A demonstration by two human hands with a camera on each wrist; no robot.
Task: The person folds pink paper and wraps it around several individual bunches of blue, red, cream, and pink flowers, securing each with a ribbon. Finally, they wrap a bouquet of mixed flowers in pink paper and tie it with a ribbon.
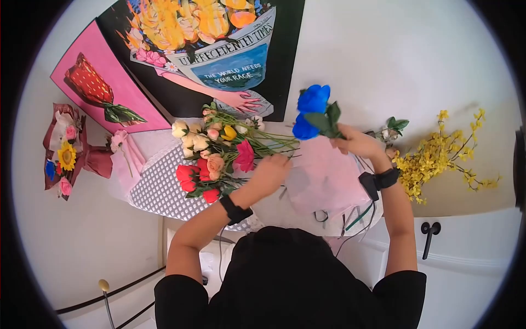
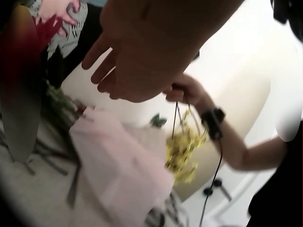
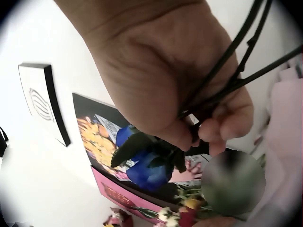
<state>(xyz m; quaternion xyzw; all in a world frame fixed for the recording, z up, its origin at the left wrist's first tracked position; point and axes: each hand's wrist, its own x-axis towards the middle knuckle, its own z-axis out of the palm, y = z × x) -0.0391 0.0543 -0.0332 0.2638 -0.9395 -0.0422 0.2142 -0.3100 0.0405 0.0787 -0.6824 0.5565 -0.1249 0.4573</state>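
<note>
Head view: my right hand (image 1: 359, 143) curls its fingers round the thin green stems (image 3: 265, 72) of two vivid-blue, layered-petal roses (image 1: 314, 100) above the table's far side, blooms aimed up-left, the long stems slanting down-right. My left hand (image 1: 272, 172) is loosely open over the laid-out cut-length flowers (image 1: 215, 165). Beneath is a pale-covered table (image 1: 268, 213); bright paintings (image 1: 230, 71) stand by the white wall (image 1: 394, 44).

Blue flowers (image 1: 313, 100) (two full blooms, green leaves) are held up past the pink paper (image 1: 323, 178); mixed flowers (image 1: 244, 156) lie left of it.
</note>
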